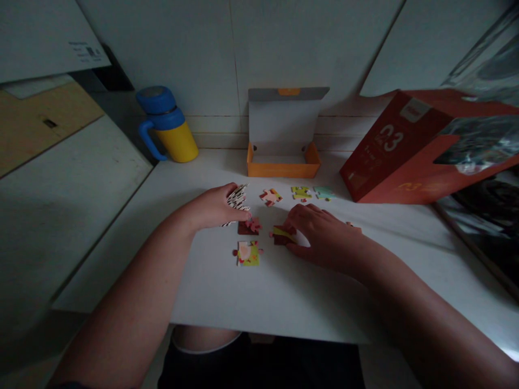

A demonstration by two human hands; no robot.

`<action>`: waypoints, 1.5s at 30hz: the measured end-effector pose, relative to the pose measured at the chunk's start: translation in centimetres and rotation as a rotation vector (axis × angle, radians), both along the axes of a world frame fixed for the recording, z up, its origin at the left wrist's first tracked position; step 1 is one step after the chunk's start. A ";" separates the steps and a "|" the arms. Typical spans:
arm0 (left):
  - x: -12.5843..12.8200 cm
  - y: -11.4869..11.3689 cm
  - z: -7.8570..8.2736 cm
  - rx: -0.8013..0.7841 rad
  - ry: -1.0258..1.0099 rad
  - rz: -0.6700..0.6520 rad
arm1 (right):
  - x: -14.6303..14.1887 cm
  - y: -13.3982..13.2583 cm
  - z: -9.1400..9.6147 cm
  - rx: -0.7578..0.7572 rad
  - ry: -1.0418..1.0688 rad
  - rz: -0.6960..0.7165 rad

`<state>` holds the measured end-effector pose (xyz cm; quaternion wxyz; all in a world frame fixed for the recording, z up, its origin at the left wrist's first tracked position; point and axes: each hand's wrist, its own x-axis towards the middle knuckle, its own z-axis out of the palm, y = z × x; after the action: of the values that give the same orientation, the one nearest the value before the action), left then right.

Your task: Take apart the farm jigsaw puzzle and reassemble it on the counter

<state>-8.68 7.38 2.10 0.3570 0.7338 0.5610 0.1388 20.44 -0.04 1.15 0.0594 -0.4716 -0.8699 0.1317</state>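
Note:
My left hand [217, 208] is wrapped round a stack of jigsaw pieces [238, 198], whose edges fan out between thumb and fingers. Below its thumb lies a dark red and pink jigsaw piece [248, 227] on the table. My right hand [318, 229] has its thumb and fingertips on a brown, yellow-green and red jigsaw piece [283, 236], which lies flat a little right of the dark red one. Closer to me rests a yellow-green jigsaw piece [248, 254] with a pale pink shape. Part of another piece [353, 227] shows behind my right wrist.
Toward the back lie a pink piece [271, 196], a green piece [301, 192] and a mint piece [324, 192]. Behind them stands an orange box [284, 170], lid up. A blue-and-yellow flask [178, 140] is at left, a big red box [401, 146] at right.

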 end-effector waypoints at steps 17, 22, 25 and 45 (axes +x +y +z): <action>0.3 -0.2 0.5 0.016 0.027 0.016 | -5.6 -1.8 -1.4 0.067 0.086 0.253; 0.2 -0.2 0.4 0.018 0.031 0.000 | -5.7 -2.2 -0.9 0.029 0.112 0.231; 0.3 -0.2 0.6 0.020 0.029 0.002 | -5.5 -2.4 -0.2 -0.033 0.113 0.213; -0.3 0.8 0.4 0.185 0.045 0.163 | -3.8 -2.7 1.7 -0.321 0.190 0.345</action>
<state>-8.97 8.16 2.51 0.2625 0.7185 0.6116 0.2021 16.59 -2.75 2.86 0.0417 -0.3049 -0.8960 0.3201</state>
